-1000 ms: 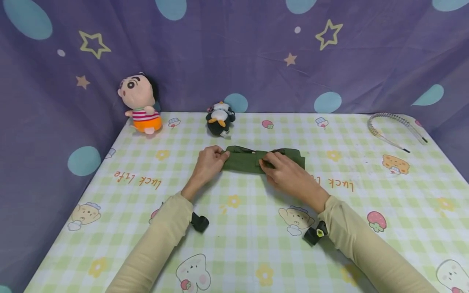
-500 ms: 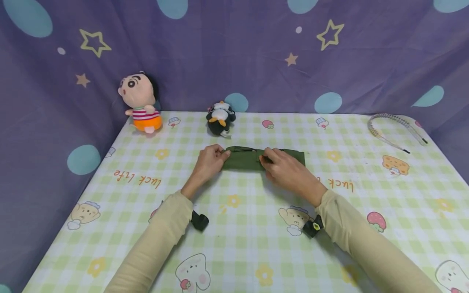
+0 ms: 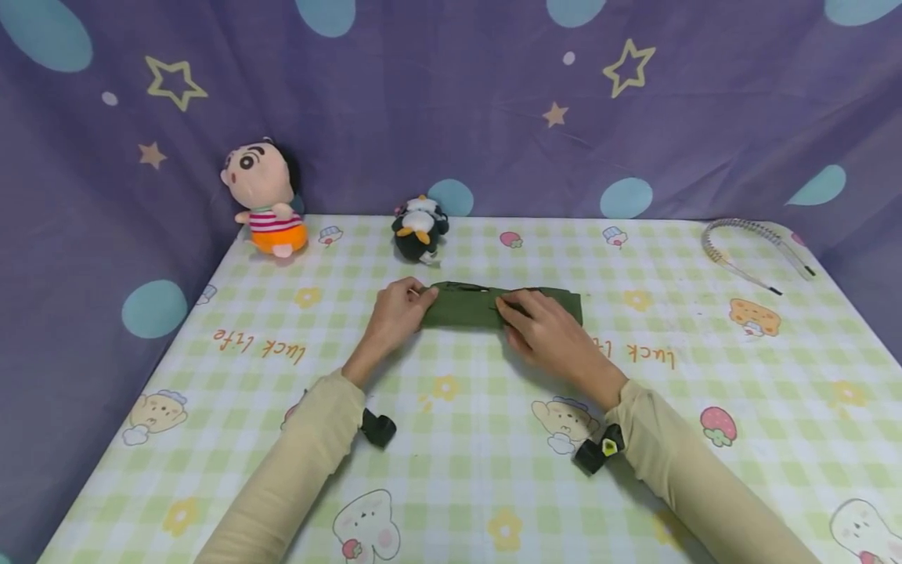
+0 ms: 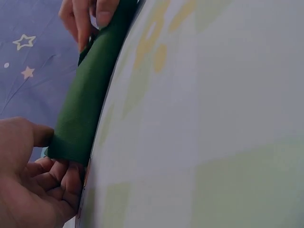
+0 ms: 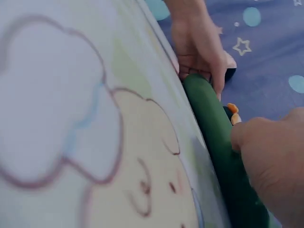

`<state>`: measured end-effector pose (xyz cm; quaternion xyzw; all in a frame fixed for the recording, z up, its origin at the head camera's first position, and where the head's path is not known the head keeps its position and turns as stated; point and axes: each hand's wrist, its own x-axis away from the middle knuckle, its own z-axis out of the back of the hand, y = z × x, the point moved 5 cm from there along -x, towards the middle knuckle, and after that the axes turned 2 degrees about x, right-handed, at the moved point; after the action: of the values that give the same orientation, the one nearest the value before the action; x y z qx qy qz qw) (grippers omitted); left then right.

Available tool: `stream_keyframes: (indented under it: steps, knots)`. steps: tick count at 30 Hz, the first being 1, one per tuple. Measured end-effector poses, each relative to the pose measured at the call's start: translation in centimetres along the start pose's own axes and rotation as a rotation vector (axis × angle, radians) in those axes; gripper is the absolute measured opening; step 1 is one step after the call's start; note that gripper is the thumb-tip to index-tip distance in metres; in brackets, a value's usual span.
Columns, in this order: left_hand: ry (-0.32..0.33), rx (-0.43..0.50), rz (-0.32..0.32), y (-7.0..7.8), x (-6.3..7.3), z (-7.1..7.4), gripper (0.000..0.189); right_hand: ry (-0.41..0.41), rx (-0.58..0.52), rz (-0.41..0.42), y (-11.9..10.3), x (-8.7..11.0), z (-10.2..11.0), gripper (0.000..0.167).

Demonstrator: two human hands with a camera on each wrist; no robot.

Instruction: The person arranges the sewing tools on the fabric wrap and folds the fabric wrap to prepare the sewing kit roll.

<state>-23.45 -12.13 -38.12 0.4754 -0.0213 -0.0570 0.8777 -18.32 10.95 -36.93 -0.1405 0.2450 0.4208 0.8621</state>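
Observation:
A dark green folded fabric piece (image 3: 461, 307) lies as a long narrow strip across the middle of the table, with a dark line along its far edge. My left hand (image 3: 402, 309) pinches its left end, and in the left wrist view the thumb is on top with the curled fingers under the green roll (image 4: 85, 99). My right hand (image 3: 550, 329) grips the strip right of its middle, thumb and fingertips close together at the far edge. That hand hides part of the strip; the right end shows beyond it. What kind of fabric article it is cannot be told.
A plush doll (image 3: 264, 196) with orange shorts sits at the back left corner. A penguin plush (image 3: 420, 229) stands behind the strip. At the back right lies a beaded headband (image 3: 740, 243). A checked cloth covers the table (image 3: 451, 439), and a purple curtain (image 3: 451, 110) rises behind it.
The strip's right end, with layers standing apart a second ago, now looks flatter and more even. My right hand has shifted slightly; my left keeps its hold.

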Motion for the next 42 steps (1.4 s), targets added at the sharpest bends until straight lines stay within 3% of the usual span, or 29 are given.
stream_keyframes:
  steps: [6, 10, 14, 17, 20, 25, 34, 39, 42]
  knots:
    - [-0.006, 0.003, 0.057, 0.1, 0.7, 1.0, 0.032, 0.188, -0.097, -0.197, 1.7, 2.0, 1.4, 0.040]
    - [-0.008, 0.020, 0.082, -0.1, 1.5, 1.9, 0.031, 0.310, -0.156, -0.440, 3.6, 4.0, 2.7, 0.035]
    - [-0.033, 0.106, 0.048, -0.5, 2.0, 2.0, 0.029, 0.290, -0.342, -0.788, 5.1, 6.1, 2.8, 0.027]
    - [-0.040, 0.187, 0.026, -0.7, 2.1, 1.7, 0.027, 0.209, -0.460, -0.944, 5.4, 7.1, 2.3, 0.025]
    - [-0.021, 0.255, 0.031, -0.8, 2.2, 1.4, 0.026, 0.166, -0.545, -0.966, 5.3, 7.2, 2.0, 0.028]
    - [0.021, 0.328, 0.047, -0.9, 2.3, 1.0, 0.024, 0.169, -0.644, -0.961, 5.3, 7.0, 1.8, 0.029]
    - [0.116, 0.305, -0.026, -0.1, 2.7, 0.7, 0.021, 0.173, -0.644, -0.965, 5.3, 7.0, 1.8, 0.027]
    - [0.088, 0.319, 0.000, -0.1, 2.7, 0.4, 0.022, 0.191, -0.678, -0.958, 5.3, 7.0, 1.7, 0.025]
    - [0.066, 0.277, 0.013, 0.1, 2.8, 0.4, 0.019, 0.194, -0.700, -0.950, 5.3, 7.0, 1.6, 0.024]
